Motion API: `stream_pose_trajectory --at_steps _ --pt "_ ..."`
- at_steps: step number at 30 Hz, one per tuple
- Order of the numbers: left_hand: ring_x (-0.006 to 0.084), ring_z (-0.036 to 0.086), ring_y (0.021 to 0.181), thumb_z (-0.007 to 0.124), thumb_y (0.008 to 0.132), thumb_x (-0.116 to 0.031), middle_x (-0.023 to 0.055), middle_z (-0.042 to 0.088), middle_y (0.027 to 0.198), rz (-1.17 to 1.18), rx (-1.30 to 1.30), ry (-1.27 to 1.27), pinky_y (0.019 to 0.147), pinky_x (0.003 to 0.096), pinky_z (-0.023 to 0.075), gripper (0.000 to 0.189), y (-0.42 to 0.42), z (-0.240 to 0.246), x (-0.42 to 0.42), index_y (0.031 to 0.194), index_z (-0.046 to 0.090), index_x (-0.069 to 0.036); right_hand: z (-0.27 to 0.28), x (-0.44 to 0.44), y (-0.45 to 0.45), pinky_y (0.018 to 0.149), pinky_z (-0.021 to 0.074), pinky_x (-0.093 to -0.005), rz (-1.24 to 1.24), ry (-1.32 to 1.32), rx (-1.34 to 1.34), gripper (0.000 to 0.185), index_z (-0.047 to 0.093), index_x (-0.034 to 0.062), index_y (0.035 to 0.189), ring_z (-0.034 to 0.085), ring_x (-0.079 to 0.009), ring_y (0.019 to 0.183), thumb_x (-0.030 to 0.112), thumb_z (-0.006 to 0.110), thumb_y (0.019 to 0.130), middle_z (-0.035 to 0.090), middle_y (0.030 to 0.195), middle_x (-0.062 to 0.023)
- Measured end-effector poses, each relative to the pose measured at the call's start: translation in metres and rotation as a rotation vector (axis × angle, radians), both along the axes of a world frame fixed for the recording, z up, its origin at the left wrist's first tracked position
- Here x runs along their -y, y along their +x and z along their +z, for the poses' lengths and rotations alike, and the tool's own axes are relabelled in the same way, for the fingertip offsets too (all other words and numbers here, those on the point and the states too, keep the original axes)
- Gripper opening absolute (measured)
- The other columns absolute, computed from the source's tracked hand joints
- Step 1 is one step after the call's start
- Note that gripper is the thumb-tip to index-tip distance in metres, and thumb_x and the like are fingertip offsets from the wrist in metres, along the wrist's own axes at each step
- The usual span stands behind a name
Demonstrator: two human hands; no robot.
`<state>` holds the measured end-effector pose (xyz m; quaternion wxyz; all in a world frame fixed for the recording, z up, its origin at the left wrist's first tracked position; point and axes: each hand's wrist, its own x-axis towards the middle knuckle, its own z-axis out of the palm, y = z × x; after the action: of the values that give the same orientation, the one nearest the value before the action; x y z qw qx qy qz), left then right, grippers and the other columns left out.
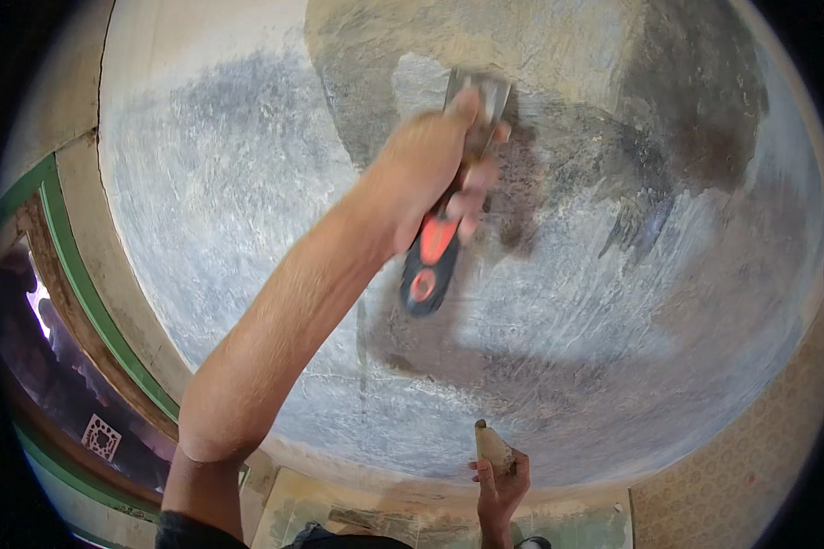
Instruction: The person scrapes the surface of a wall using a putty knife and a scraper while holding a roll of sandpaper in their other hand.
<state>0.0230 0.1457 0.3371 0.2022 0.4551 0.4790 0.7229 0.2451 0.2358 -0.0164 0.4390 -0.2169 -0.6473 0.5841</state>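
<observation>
My left hand [422,154], slightly blurred, grips a putty knife with a black and orange handle [438,240]. Its metal blade [500,101] points up and lies at or very near the wall [233,178], whose surface is mottled grey and white. Around the blade is a darker, rough patch [577,147], with a beige area [522,34] above it. Low in the view, my right hand [505,487] holds a tan, wedge-shaped piece [494,447] with a dark tip; its material cannot be told.
To the left stands a green-edged frame [75,226] around an opening with a dark purple cloth [55,384]. A crack [100,103] runs down the wall near it. Patterned tan surface [748,439] spans the lower right. Paint-stained green surface [577,525] shows at the bottom.
</observation>
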Motion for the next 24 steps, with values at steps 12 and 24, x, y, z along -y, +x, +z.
stream_pose_trajectory --at_steps 12,24 --pt "0.0050 0.033 0.040 0.034 0.104 -0.047 -0.0072 0.036 0.055 0.028 -0.102 -0.056 0.040 0.0255 0.0373 0.046 -0.016 0.018 0.008 0.104 0.052 -0.005 -0.010 0.016 -0.022 0.070 0.0527 -0.0285 0.052 0.021 -0.031 0.037 0.051 -0.0041 0.110 0.065 -0.0176 0.085 0.007 0.075 0.084 0.063 0.097 -0.0123" --pt "0.0046 0.034 0.042 0.033 0.105 -0.035 -0.0064 0.039 0.059 0.041 -0.071 -0.047 0.042 0.0245 0.0379 0.036 -0.016 0.017 0.015 0.103 0.052 -0.004 -0.007 0.022 -0.019 0.072 0.0510 -0.0277 0.027 0.033 -0.055 0.034 0.052 -0.0037 0.108 0.062 -0.0152 0.083 0.005 0.075 0.084 0.062 0.097 -0.0111"
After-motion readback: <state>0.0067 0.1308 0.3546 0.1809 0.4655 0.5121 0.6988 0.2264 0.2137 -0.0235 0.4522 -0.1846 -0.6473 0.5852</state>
